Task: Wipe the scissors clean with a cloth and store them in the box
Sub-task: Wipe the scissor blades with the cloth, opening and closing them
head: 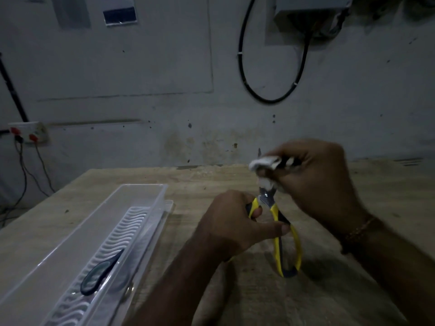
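The blades of the yellow-and-black handled scissors point(275, 222) are almost wholly hidden inside the crumpled white cloth point(263, 164) and the right hand point(313, 175) closed around it, which is smeared by motion blur. The long clear plastic box point(70, 250) is cut off by the lower left edge. A dark teal-handled tool point(98, 276) inside it is too dim to identify.

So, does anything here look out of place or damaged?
Nothing looks damaged or spilled. The left hand holds the yellow-handled scissors while the right hand wraps the white cloth around the blades. The clear box lies open, with a dark-handled tool inside.
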Demonstrator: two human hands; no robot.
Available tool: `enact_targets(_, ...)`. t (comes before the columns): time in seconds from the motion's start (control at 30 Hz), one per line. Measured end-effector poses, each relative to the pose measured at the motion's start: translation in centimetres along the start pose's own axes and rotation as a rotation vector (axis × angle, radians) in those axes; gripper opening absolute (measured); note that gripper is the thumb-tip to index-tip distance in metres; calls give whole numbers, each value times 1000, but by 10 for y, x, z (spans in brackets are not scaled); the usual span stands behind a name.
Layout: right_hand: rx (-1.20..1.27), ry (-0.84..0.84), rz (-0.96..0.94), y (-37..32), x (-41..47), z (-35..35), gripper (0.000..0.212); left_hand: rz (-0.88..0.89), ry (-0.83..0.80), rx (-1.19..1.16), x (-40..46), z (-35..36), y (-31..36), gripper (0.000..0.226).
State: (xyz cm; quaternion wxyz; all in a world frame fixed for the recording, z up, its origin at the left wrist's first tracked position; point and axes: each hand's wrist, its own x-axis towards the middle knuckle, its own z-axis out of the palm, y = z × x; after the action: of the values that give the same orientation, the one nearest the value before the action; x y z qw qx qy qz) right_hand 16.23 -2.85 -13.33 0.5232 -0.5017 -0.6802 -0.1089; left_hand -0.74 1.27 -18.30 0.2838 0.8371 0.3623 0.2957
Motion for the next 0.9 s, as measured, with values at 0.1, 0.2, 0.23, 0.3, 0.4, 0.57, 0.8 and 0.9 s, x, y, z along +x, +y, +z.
enact_targets(0.1,-58,-110,-61,5,-6,7,19,-16,1,12,1,0,-1,47)
enact_targets(0.2,-49,-121,-55,9,0,12,18,-13,15,58,1,0,-2,47)
enact_targets(0.23,-44,-121,-42,10,1,15,18,-7,17,76,1,1,-3,47)
enact_targets(0.3,-26,-111,-25,13,4,21,17,3,30,100,2,2,-5,49)
enact_targets(0.4,14,-21,0,15,14,27,13,8,59,121,2,3,-6,54)
enact_targets(0.57,-104,49,-23,22,38,43,12,-1,28,116,3,3,-8,51)
enact_targets(0.8,-17,318,72,14,46,11,26,-2,2,-18,2,1,-6,45)
enact_targets(0.9,9,178,96,4,12,-2,18,-3,39,-14,3,1,-9,49)
